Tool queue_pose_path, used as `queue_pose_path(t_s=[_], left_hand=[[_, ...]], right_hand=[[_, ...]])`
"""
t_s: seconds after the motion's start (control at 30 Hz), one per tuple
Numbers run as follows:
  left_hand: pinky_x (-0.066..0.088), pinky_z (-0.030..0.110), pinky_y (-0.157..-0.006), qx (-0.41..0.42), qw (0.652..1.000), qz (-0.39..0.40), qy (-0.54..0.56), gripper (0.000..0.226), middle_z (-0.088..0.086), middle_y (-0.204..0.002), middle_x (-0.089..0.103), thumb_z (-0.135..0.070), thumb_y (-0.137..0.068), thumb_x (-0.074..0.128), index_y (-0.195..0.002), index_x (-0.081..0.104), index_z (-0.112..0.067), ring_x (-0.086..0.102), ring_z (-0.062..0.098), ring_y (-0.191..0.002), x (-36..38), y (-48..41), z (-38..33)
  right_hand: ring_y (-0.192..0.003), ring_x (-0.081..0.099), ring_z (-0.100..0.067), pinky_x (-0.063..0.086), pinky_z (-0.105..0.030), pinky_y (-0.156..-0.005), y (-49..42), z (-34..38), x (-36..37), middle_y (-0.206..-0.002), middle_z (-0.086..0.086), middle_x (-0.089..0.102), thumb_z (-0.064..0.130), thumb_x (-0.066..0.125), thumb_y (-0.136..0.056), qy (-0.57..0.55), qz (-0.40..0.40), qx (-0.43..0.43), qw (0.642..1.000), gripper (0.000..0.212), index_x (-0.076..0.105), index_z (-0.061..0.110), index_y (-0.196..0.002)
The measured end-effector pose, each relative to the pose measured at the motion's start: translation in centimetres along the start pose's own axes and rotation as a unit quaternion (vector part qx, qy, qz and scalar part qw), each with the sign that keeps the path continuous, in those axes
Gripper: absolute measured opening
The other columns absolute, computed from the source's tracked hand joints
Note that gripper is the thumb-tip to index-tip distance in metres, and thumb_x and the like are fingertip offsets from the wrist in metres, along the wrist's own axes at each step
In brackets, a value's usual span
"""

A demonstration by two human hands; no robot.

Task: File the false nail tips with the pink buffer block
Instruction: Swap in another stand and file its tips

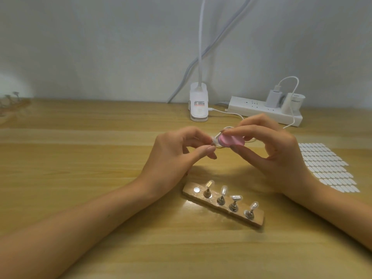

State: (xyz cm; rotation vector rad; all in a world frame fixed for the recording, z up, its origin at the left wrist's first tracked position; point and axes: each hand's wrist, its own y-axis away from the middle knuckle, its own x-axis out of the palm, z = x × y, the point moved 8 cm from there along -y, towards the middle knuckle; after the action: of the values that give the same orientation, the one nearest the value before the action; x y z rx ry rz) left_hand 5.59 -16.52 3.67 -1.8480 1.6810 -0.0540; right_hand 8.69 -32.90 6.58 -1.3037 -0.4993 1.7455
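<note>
My right hand [267, 146] pinches the pink buffer block [289, 141] between thumb and fingers above the table. Its left end meets a clear false nail tip [214, 141], small and partly hidden, which my left hand [177, 152] pinches between thumb and forefinger. Below my hands lies a wooden holder strip [259, 217] with several metal stands, each bearing a clear nail tip [209, 185]. One round metal spot [196, 190] at the strip's left end has no stand on it.
A sheet of white oval adhesive tabs [326, 168] lies to the right. A white clip lamp base [198, 103] and a white power strip [261, 110] with plugs and cables stand at the back by the wall. The wooden table [80, 158] extends left.
</note>
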Motion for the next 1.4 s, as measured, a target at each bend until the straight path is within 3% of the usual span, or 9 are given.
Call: queue_pose_path(t_s=[0.13,0.3,0.43,0.53,0.73,0.9,1.1,1.27,1.4], left_hand=[[0.037,0.009,-0.05,-0.003,1.0,-0.012,-0.012,0.007,-0.008,-0.082,0.077,-0.019,-0.087,0.077,-0.086,0.07,-0.021,0.049,0.0,-0.043,-0.4,-0.1,0.2],[0.041,0.014,-0.047,-0.014,1.0,0.012,0.001,0.001,-0.011,-0.081,0.078,-0.02,-0.089,0.075,-0.09,0.075,-0.019,0.049,0.003,-0.04,0.0,-0.1,0.5],[0.039,0.014,-0.046,-0.013,1.0,0.025,0.003,0.001,-0.008,-0.079,0.077,-0.02,-0.091,0.074,-0.091,0.075,-0.019,0.048,0.004,-0.039,0.3,-0.2,0.6],[0.038,0.013,-0.046,-0.027,0.999,0.021,0.006,0.003,-0.008,-0.077,0.076,-0.019,-0.092,0.072,-0.092,0.074,-0.017,0.045,0.009,-0.041,0.3,-0.2,1.0],[0.038,0.014,-0.044,-0.044,0.998,0.039,0.031,0.004,-0.003,-0.077,0.074,-0.015,-0.094,0.069,-0.09,0.071,-0.015,0.047,0.002,-0.04,0.7,-0.3,1.2],[0.036,0.013,-0.042,-0.046,0.998,0.039,0.028,0.004,-0.003,-0.076,0.075,-0.013,-0.093,0.07,-0.089,0.071,-0.014,0.045,0.006,-0.039,0.7,-0.2,1.1],[0.038,0.014,-0.045,-0.03,0.998,0.046,0.013,0.002,-0.005,-0.077,0.076,-0.017,-0.092,0.072,-0.092,0.074,-0.016,0.047,0.009,-0.041,0.7,-0.2,0.9],[0.039,0.015,-0.046,-0.033,0.998,0.045,0.013,0.005,-0.005,-0.079,0.075,-0.012,-0.093,0.071,-0.09,0.073,-0.016,0.047,0.009,-0.04,0.7,-0.2,0.9],[0.038,0.014,-0.045,-0.034,0.997,0.06,0.027,0.005,-0.001,-0.08,0.075,-0.011,-0.093,0.07,-0.089,0.071,-0.014,0.047,0.01,-0.039,1.1,-0.1,0.8]], right_hand=[[-0.096,0.065,-0.021,0.054,-0.028,-0.085,0.2,0.9,0.9,-0.102,-0.01,0.064,0.014,0.071,-0.091,0.019,0.028,-0.03,0.999,0.025,0.068,0.015,-0.116],[-0.094,0.063,-0.017,0.053,-0.029,-0.079,0.0,0.3,0.1,-0.103,-0.008,0.066,0.014,0.069,-0.089,0.021,0.003,0.0,1.0,0.025,0.069,0.013,-0.114],[-0.093,0.065,-0.022,0.053,-0.026,-0.08,0.0,0.7,0.7,-0.102,-0.01,0.066,0.014,0.072,-0.087,0.012,0.028,-0.022,0.999,0.025,0.071,0.012,-0.112],[-0.091,0.065,-0.023,0.052,-0.024,-0.078,-0.1,0.4,0.1,-0.098,-0.012,0.066,0.017,0.07,-0.088,0.014,0.002,-0.008,1.0,0.024,0.069,0.016,-0.112],[-0.089,0.066,-0.024,0.055,-0.036,-0.079,0.0,0.7,0.3,-0.096,-0.013,0.064,0.013,0.072,-0.087,0.011,0.003,-0.016,1.0,0.025,0.073,0.009,-0.111],[-0.088,0.066,-0.024,0.054,-0.035,-0.079,0.2,1.3,0.9,-0.095,-0.011,0.064,0.007,0.073,-0.088,-0.004,0.027,-0.046,0.999,0.021,0.074,0.007,-0.109],[-0.089,0.065,-0.027,0.054,-0.04,-0.078,0.1,0.6,0.8,-0.095,-0.011,0.063,0.011,0.073,-0.087,-0.021,0.016,-0.024,0.999,0.024,0.073,0.01,-0.112],[-0.09,0.064,-0.023,0.055,-0.036,-0.079,0.0,0.2,0.3,-0.095,-0.012,0.063,0.015,0.07,-0.088,-0.028,-0.004,-0.005,1.0,0.025,0.07,0.013,-0.114],[-0.092,0.066,-0.029,0.055,-0.044,-0.079,0.0,0.5,0.5,-0.096,-0.013,0.063,0.014,0.071,-0.088,-0.035,0.011,-0.019,0.999,0.025,0.069,0.013,-0.113]])
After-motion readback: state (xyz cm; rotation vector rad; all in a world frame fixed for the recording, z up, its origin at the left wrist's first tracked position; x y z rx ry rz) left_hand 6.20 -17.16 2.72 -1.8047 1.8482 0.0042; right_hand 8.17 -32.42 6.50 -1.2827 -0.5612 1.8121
